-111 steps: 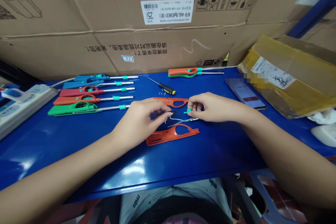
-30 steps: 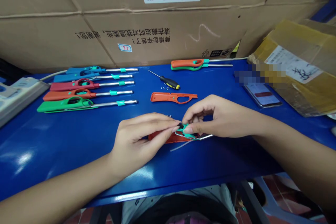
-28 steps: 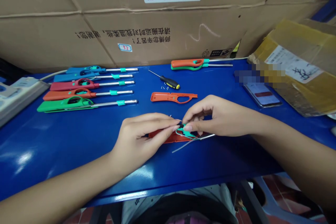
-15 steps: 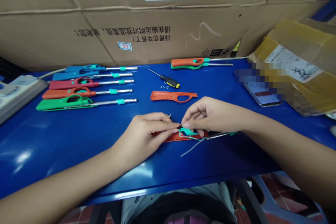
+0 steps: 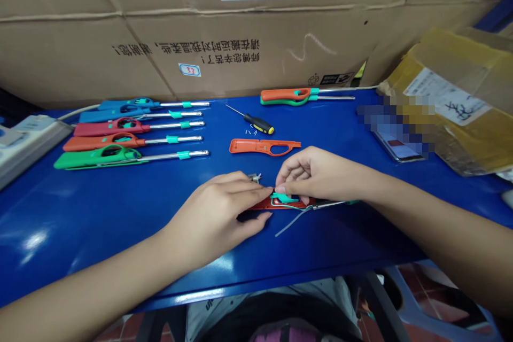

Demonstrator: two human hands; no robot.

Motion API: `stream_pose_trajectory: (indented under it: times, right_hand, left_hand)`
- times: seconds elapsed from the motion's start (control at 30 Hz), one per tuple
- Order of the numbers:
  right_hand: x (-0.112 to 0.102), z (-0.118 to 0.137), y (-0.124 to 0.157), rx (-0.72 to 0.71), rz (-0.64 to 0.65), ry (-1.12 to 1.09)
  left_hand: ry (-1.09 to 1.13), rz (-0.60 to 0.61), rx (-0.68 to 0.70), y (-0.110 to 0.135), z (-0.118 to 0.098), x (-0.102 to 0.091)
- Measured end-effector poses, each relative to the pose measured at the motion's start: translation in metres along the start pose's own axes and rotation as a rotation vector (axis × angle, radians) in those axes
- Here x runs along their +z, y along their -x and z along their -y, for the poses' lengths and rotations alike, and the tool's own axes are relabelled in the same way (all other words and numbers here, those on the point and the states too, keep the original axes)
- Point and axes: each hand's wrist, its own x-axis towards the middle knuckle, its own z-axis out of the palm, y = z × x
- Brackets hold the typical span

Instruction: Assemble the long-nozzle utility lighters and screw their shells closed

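An orange lighter casing half (image 5: 262, 204) lies on the blue table, partly under both hands. A teal trigger (image 5: 285, 197) with a thin wire sits in it, and a metal lighter tube (image 5: 331, 204) runs off to the right. My right hand (image 5: 310, 173) pinches at the trigger's upper left edge. My left hand (image 5: 224, 203) has its fingers stretched over the casing's left part, fingertips by a small dark piece, thumb held apart below. A clear thin tube (image 5: 294, 222) sticks out toward me. Behind my left fingers a small metal part (image 5: 254, 177) shows in part.
The other orange casing half (image 5: 260, 146) lies behind, near a screwdriver (image 5: 258, 124) and several small screws (image 5: 251, 131). Several assembled lighters (image 5: 104, 142) lie left, two more (image 5: 286, 96) at the back. A power strip (image 5: 24, 141), phone (image 5: 396, 141) and cardboard boxes (image 5: 160, 37) surround them.
My left thumb has dropped away from the fingers, off the casing's near side. More of the metal part behind the left hand shows. My right hand keeps its pinch, nearly still.
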Motion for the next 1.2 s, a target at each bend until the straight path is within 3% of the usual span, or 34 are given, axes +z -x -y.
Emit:
stream_pose_trajectory:
  times: [0.13, 1.2]
  right_hand:
    - [0.0, -0.002, -0.001, -0.006, -0.019, -0.008]
    - [-0.001, -0.005, -0.002, -0.15, -0.168, 0.051]
  left_hand:
    - [-0.097, -0.035, -0.003, 0.002, 0.001, 0.001]
    - [-0.035, -0.118, 0.034, -0.001, 0.005, 0.01]
